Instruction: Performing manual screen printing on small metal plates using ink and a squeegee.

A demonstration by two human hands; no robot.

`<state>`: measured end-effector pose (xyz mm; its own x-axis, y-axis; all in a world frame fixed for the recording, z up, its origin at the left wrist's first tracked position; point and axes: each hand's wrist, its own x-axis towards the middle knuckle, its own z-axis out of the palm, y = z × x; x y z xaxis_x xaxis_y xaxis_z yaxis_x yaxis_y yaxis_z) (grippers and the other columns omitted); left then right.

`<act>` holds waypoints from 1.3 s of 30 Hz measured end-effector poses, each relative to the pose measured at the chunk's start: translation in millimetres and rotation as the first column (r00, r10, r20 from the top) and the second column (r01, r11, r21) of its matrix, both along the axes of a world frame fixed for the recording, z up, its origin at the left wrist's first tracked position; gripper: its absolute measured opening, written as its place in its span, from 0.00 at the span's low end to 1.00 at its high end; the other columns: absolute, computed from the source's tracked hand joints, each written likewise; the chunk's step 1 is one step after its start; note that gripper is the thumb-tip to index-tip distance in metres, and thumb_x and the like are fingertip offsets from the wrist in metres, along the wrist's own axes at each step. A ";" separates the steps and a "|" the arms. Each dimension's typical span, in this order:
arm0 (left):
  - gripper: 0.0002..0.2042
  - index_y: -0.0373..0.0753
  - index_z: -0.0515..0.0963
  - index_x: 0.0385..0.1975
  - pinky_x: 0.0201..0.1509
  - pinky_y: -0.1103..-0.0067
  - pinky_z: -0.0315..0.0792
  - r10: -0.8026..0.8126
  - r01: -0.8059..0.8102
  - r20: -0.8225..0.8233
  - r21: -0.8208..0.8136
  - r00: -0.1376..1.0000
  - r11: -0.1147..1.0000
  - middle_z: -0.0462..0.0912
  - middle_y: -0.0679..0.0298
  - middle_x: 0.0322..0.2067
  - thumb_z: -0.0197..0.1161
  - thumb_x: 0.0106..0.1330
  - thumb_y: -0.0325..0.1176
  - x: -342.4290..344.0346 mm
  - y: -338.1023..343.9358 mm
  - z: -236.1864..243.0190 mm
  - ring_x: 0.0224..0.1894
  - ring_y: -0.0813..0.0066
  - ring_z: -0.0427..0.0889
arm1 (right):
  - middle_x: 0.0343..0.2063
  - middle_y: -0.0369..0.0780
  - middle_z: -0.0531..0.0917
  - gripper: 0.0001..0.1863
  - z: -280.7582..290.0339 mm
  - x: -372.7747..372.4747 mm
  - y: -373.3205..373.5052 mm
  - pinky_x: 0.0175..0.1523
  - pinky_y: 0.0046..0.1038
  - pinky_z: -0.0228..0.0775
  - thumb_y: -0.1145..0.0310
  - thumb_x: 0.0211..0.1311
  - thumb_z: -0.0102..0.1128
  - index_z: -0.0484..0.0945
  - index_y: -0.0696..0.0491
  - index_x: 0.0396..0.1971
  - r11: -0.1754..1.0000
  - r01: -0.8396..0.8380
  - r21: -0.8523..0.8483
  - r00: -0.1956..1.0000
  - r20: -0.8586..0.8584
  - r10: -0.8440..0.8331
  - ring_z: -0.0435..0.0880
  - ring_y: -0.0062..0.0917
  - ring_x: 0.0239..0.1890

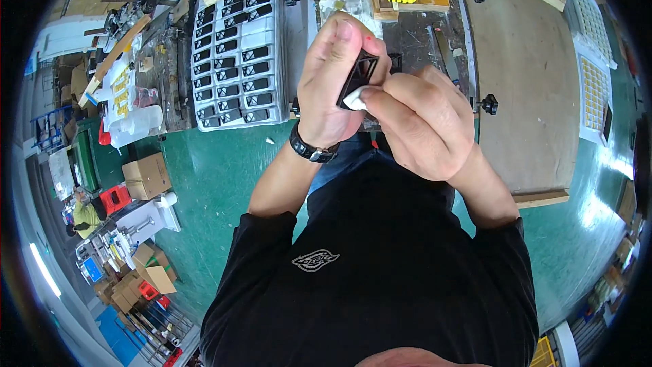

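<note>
- Gripping small black square plastic frame (358, 76) in left hand (333, 88), fingers clenched around it.
- Pinching white cloth wad (354, 98) in right hand (424, 122) against frame.
- Risk: slipping from grasp under hard wiping pressure.

this is a workshop or small factory floor, with a green painted floor (217, 170) and a cluttered workbench (421, 41) at the top of the frame. a grey tray (288, 34) at upper centre holds rows of identical small black parts (231, 68). cardboard boxes (146, 177) sit at left, with tools and bottles (136, 126) at upper left.
</note>
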<state>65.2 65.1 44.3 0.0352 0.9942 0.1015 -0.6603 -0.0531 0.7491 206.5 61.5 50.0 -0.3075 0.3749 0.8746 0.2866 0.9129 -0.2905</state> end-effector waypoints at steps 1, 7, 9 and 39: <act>0.14 0.38 0.75 0.39 0.33 0.81 0.67 0.021 -0.021 -0.039 -0.011 0.999 1.000 0.79 0.62 0.29 0.54 0.85 0.43 2.5 -0.3 3.2 0.25 0.78 0.71 | 0.42 0.45 0.83 0.13 2.1 -2.6 0.3 0.33 0.27 0.72 0.83 0.53 0.71 0.88 0.63 0.41 1.000 -0.008 -0.007 1.000 -0.010 0.008 0.75 0.29 0.28; 0.15 0.38 0.75 0.39 0.33 0.81 0.67 -0.013 0.014 -0.078 0.005 0.997 1.000 0.79 0.62 0.29 0.54 0.85 0.43 -2.5 1.4 -6.6 0.25 0.78 0.71 | 0.42 0.45 0.83 0.13 -5.5 0.5 -1.0 0.33 0.27 0.72 0.84 0.53 0.71 0.88 0.63 0.40 1.000 0.000 -0.030 1.000 0.003 0.000 0.75 0.29 0.28; 0.15 0.38 0.75 0.39 0.33 0.81 0.67 -0.039 0.041 -0.064 0.015 0.997 0.999 0.79 0.62 0.29 0.54 0.85 0.43 -4.8 2.3 -8.6 0.24 0.78 0.71 | 0.42 0.45 0.83 0.13 -6.9 1.2 -0.4 0.33 0.27 0.72 0.84 0.53 0.71 0.88 0.63 0.40 0.999 0.009 -0.034 1.000 0.016 -0.009 0.75 0.29 0.28; 0.14 0.38 0.73 0.40 0.29 0.80 0.68 -0.058 0.059 -0.017 0.094 0.998 0.994 0.78 0.62 0.27 0.51 0.86 0.43 -14.7 9.0 -18.9 0.21 0.76 0.70 | 0.42 0.43 0.83 0.11 -3.0 -7.3 -12.4 0.36 0.27 0.74 0.82 0.56 0.72 0.89 0.59 0.40 0.970 -0.163 -0.182 0.987 -0.034 0.159 0.78 0.28 0.30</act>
<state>50.5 74.0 25.4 0.0951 0.9764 0.1937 -0.6533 -0.0856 0.7523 199.2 49.0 47.0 -0.3608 0.4763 0.8018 0.1327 0.8772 -0.4614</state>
